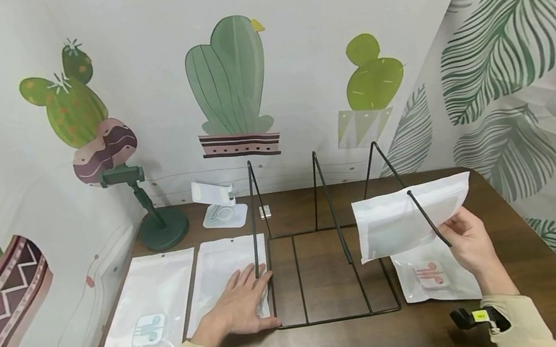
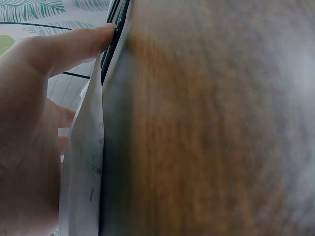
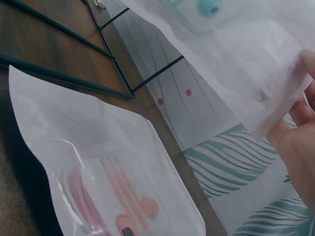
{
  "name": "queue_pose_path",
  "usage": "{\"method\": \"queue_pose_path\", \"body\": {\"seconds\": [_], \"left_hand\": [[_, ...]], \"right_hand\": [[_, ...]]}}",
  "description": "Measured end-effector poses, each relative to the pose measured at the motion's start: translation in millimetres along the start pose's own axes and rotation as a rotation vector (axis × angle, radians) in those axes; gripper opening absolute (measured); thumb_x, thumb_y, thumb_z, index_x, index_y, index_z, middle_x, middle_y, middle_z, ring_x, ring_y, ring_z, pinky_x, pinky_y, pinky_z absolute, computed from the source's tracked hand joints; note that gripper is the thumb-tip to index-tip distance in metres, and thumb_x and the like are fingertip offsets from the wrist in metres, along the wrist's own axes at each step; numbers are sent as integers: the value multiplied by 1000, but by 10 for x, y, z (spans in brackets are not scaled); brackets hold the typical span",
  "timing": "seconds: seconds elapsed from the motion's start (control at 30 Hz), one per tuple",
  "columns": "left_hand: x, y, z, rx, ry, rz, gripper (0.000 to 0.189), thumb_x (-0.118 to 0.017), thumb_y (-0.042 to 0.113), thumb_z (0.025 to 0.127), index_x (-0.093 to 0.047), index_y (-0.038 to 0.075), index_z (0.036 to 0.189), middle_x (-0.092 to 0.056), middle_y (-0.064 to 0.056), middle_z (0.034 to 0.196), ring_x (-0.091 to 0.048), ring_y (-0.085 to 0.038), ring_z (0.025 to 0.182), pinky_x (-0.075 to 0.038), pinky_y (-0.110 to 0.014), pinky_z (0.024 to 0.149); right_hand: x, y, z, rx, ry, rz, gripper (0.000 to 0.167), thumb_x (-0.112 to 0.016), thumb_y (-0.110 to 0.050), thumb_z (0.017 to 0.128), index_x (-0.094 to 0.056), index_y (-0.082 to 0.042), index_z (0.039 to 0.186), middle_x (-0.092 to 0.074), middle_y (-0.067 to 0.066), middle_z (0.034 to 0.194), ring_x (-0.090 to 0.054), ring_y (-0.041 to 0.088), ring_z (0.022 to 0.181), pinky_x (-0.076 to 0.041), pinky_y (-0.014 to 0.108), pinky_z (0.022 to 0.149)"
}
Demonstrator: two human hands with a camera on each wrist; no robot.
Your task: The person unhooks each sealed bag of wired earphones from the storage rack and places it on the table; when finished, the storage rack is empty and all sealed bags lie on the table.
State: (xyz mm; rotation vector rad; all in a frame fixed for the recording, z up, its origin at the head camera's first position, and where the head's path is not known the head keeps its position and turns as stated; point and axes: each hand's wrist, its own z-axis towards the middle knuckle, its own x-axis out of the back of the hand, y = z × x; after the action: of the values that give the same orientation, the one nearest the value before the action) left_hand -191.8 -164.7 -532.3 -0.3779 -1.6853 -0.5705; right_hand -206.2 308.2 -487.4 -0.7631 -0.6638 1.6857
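A black wire rack point(image 1: 339, 319) with three slanted prongs stands on the table. My right hand point(image 1: 470, 236) pinches the right lower edge of a white pouch point(image 1: 390, 225), with teal earphones showing through it in the right wrist view. The rack's right prong runs behind the pouch's top edge and comes out in front just below it. My left hand point(image 1: 242, 304) lies with fingers extended over another white pouch point(image 1: 216, 265), beside the rack's left side. In the left wrist view, the thumb point(image 2: 78, 46) touches the rack's black wire.
White pouches with earphones lie at the left point(image 1: 156, 294) and under the held one at right point(image 1: 444, 277). Behind stand a green stand point(image 1: 162, 228), a white folding phone holder point(image 1: 224, 215) and a small white item point(image 1: 265, 212). A patterned cloth hangs along the table's back.
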Motion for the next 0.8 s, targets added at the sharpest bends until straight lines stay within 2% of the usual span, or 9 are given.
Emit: {"method": "queue_pose_path", "body": {"seconds": [0.27,0.33,0.5,0.67,0.8], "left_hand": [[-4,-1,3,8,0,-2,106,-58,77,75,-29,12,153,-27,-17,159,-18,-35,148,-15,-56,120],[-7,-3,3,7,0,-4,106,-59,77,75,-29,12,153,-28,-17,158,-18,-35,148,-15,-56,120],[-13,-5,0,8,-4,-10,106,-58,77,75,-28,12,154,-26,-17,159,-17,-35,149,-14,-55,120],[-18,-7,1,5,-9,-13,107,-58,78,75,-28,12,154,-25,-17,159,-18,-35,149,-15,-55,120],[-15,-4,6,3,-7,-17,106,-58,77,75,-28,12,153,-26,-17,159,-18,-35,148,-15,-55,120]], "right_hand": [[0,-54,-44,-20,8,-43,47,-38,32,83,-63,4,111,-71,1,104,-67,8,95,-53,17,79],[3,-65,-56,-16,11,-42,46,-38,33,83,-63,8,111,-71,2,104,-67,9,96,-53,17,79],[17,-87,-91,-40,11,-125,46,-38,32,83,-63,6,111,-70,-1,104,-66,7,97,-52,16,80],[39,-98,-124,-48,-9,-196,43,-37,32,82,-59,11,112,-69,-4,106,-65,5,99,-51,15,83],[40,-104,-140,-54,-6,-177,43,-36,32,82,-59,13,112,-69,-4,106,-65,6,99,-51,16,85]]}}
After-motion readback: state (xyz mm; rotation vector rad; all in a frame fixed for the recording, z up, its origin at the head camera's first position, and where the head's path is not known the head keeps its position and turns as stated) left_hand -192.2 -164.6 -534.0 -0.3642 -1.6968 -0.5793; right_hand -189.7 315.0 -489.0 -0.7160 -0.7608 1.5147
